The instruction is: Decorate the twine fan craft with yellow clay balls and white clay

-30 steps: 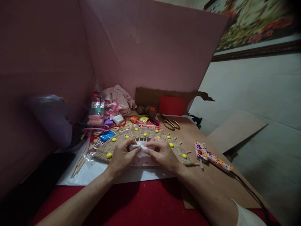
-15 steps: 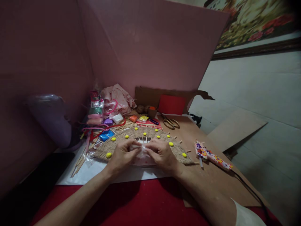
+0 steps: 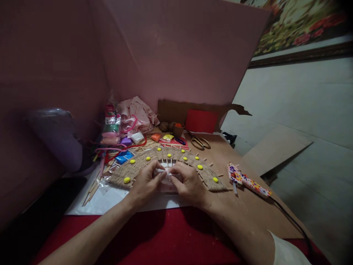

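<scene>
My left hand (image 3: 145, 182) and my right hand (image 3: 187, 183) meet at the middle of the table, fingertips pinched together on a small white lump in clear wrapping (image 3: 163, 173). Under them lies a fan-shaped woven straw piece (image 3: 138, 163) with stick ribs and several yellow dots (image 3: 127, 180) along its arc. The hands hide the fan's lower middle.
A patterned glue gun (image 3: 246, 180) with a black cord lies to the right on the brown board (image 3: 248, 206). Gold scissors (image 3: 200, 142), red card (image 3: 201, 121), coloured clay packets (image 3: 124, 157), pink cloth (image 3: 136, 112) sit behind. White paper (image 3: 91, 202), red cloth (image 3: 154, 235) in front.
Both hands kept working the white lump in place, fingers shifting slightly closer together. The view tilted a little; nothing else moved.
</scene>
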`<state>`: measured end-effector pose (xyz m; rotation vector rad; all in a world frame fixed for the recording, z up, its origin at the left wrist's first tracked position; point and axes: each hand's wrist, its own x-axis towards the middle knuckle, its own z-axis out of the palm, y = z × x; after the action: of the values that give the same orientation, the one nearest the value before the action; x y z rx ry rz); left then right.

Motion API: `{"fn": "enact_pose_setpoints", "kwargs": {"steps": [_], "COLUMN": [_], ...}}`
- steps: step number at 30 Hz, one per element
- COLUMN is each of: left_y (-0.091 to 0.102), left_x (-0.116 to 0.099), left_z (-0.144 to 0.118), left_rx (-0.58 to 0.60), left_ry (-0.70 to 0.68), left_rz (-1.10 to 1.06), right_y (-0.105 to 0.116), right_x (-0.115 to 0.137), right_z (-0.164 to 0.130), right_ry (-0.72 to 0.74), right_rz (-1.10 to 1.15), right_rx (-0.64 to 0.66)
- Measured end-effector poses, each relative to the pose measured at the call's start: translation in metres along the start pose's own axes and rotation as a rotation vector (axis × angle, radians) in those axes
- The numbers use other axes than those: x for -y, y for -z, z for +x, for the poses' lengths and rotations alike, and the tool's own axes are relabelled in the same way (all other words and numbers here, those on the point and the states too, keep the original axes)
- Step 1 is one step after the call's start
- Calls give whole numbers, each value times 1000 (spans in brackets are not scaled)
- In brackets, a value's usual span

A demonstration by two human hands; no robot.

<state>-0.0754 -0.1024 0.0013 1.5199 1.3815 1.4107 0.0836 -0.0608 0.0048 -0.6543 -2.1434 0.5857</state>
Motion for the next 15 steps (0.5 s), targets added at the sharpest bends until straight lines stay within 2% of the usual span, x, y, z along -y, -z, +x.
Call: {"fn": "enact_pose_setpoints", "kwargs": {"steps": [4, 7, 9, 15], "left_y": [-2, 0, 2, 2], "left_x": [-2, -5, -6, -4], "left_z": [0, 0, 0, 2], "left_rx": [4, -16, -36, -79], "left_ry": [165, 264, 271, 225], "left_rz": [-245, -342, -354, -293], "right_y": [1, 2, 3, 4], "right_x": [-2, -6, -8, -7], "right_z": [2, 4, 5, 7], "right_ry": [-111, -202, -180, -19], "right_rz": [169, 316, 300, 62], "right_rx": [-75, -54, -31, 86]}}
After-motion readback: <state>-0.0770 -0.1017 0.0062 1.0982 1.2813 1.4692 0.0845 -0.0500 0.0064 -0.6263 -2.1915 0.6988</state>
